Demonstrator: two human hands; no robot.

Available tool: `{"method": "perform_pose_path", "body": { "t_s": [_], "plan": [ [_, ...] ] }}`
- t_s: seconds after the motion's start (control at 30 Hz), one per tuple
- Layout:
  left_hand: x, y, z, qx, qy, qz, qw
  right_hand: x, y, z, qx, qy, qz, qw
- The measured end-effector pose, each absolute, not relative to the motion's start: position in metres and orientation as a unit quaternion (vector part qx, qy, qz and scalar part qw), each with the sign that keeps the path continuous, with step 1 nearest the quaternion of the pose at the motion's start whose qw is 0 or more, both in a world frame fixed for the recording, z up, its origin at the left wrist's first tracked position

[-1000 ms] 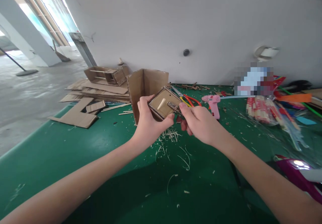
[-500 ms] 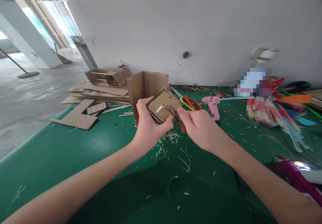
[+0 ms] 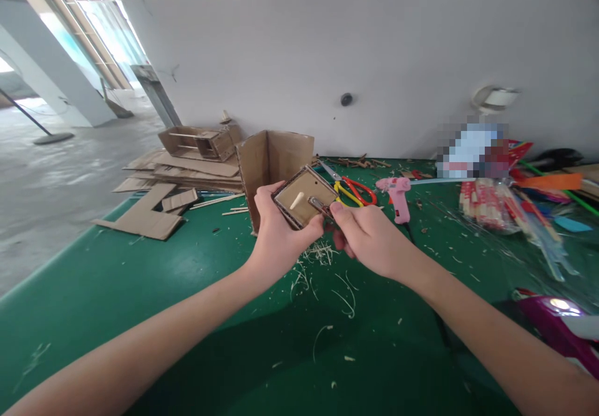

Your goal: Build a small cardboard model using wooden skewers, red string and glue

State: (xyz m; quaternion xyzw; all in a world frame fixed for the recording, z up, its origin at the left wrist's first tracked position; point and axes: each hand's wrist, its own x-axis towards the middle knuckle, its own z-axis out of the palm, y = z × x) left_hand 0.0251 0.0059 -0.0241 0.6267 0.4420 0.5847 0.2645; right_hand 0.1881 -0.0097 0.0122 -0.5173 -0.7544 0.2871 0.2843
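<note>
My left hand (image 3: 278,232) is closed around a small square cardboard box (image 3: 306,182), held tilted above the table with its shallow face towards me. From that face sticks a short pale wooden peg (image 3: 296,201), and a small dark hole shows near the upper corner. My right hand (image 3: 369,235) grips a small shiny metal nail clipper (image 3: 319,204) between thumb and fingers. Its tip lies over the box face, to the right of the peg and apart from it. Part of the clipper is hidden by my thumb.
Behind the hands stands a folded cardboard panel (image 3: 290,148). Scissors (image 3: 355,190) and a pink glue gun (image 3: 397,196) lie to the right. Cardboard sheets (image 3: 187,176) are stacked at left, wrapped sticks (image 3: 486,204) at right. Wood shavings (image 3: 321,254) litter the green table (image 3: 210,347).
The lower fingers of my right hand have shifted slightly beneath the clipper. My left hand and the box stay nearly in place.
</note>
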Motion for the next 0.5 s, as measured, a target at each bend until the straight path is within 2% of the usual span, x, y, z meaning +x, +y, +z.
{"method": "perform_pose_path", "body": {
  "t_s": [0.13, 0.3, 0.5],
  "plan": [
    [0.020, 0.007, -0.016, 0.657, 0.460, 0.536, 0.263, 0.192, -0.002, 0.011, -0.523, -0.705, 0.383, 0.290],
    [0.009, 0.010, -0.001, 0.713, 0.449, 0.491, 0.222, 0.195, 0.013, 0.006, -0.523, -0.586, 0.514, 0.345],
    [0.003, 0.014, -0.004, 0.735, 0.432, 0.499, 0.153, 0.195, 0.027, -0.013, -0.542, -0.535, 0.540, 0.360]
  ]
}}
